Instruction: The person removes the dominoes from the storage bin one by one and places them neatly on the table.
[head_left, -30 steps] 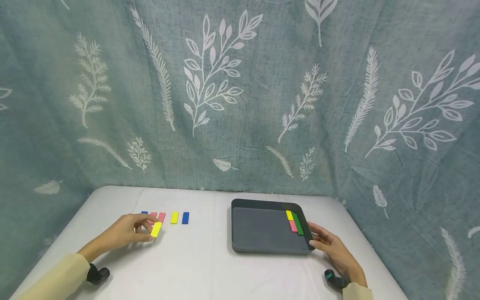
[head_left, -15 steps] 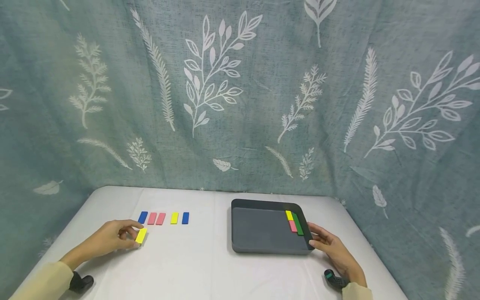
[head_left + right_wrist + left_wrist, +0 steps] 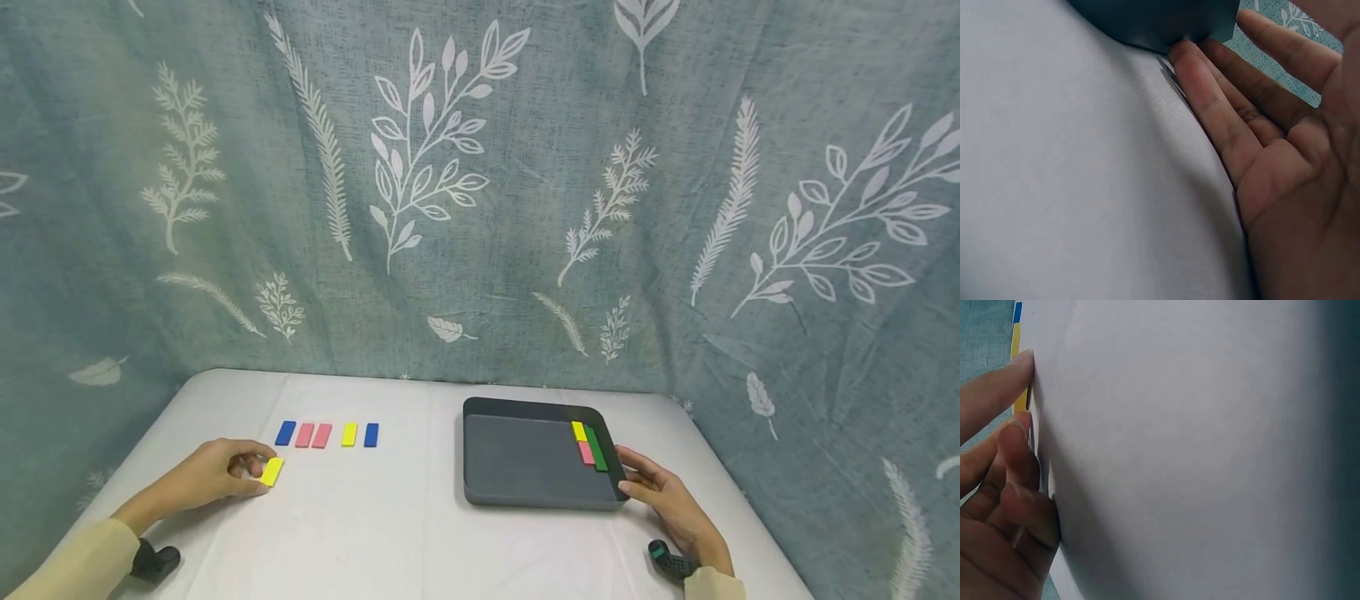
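At the left of the table my left hand (image 3: 213,475) pinches a small flat yellow block (image 3: 272,472) between thumb and fingers, just short of the row of blocks. The left wrist view gives only a thin edge of yellow (image 3: 1021,401) by the fingertips. My right hand (image 3: 671,504) rests against the right wall of a dark grey tray (image 3: 517,467), its fingers fairly straight and touching the outside. Inside the tray's right end, a yellow block (image 3: 578,431) and a pink block (image 3: 586,452) lie along a long green strip (image 3: 596,450).
Behind my left hand a row holds a blue block (image 3: 285,432), two pink blocks (image 3: 303,435), a yellow block (image 3: 349,435) and another blue block (image 3: 371,435). White cloth (image 3: 390,525) covers the table. A patterned green curtain (image 3: 510,250) hangs behind it.
My left hand has moved left and slightly toward me with the yellow block, uncovering the blue and pink blocks at the row's left end. My right hand and the tray have stayed put.
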A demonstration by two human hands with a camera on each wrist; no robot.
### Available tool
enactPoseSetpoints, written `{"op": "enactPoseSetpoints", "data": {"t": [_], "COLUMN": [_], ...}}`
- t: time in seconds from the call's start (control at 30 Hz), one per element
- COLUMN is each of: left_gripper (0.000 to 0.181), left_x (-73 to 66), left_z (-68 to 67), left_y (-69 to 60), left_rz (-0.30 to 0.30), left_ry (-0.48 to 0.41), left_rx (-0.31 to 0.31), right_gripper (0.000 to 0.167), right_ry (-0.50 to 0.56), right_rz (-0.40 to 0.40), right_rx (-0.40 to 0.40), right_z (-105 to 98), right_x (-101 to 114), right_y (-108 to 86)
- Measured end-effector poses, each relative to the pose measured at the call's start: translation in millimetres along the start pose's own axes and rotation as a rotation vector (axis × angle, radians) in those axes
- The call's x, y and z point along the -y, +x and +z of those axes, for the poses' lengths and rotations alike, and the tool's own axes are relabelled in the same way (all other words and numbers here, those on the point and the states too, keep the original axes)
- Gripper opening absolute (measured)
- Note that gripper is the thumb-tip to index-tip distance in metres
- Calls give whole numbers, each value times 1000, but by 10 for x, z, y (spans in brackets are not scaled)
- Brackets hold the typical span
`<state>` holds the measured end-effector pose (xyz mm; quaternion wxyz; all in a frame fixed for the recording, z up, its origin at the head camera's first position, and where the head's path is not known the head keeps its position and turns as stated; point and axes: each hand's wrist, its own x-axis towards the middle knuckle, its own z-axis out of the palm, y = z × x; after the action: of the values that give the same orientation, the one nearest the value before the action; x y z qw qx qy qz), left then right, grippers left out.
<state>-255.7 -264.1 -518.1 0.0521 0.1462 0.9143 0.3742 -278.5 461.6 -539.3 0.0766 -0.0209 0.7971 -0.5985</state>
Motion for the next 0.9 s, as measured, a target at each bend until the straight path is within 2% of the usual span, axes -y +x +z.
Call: {"op": "enactPoseSetpoints", "data": {"t": [0.4,0.63,0.77,0.9], "left_gripper": [53,56,58,52], "left_x": [-8,-11,-100,-231], "left_z": [-6,-21,-65,-100], "left_y": [12,19,50,170], "left_rz": [16,37,39,32], "left_ry": [-8,-11,-13,3], "left_rx": [0,-6,-35,-78], "right_gripper": [72,72,72,72], "right_ry": [-16,-5,4,-5], "right_rz": [6,-10,-7,-1], "right_rx": [-10,17,16,6], "right_z": [8,12,25,17], "right_x": [8,24,36,40], "right_y": [-2,-13,-28,-26]}}
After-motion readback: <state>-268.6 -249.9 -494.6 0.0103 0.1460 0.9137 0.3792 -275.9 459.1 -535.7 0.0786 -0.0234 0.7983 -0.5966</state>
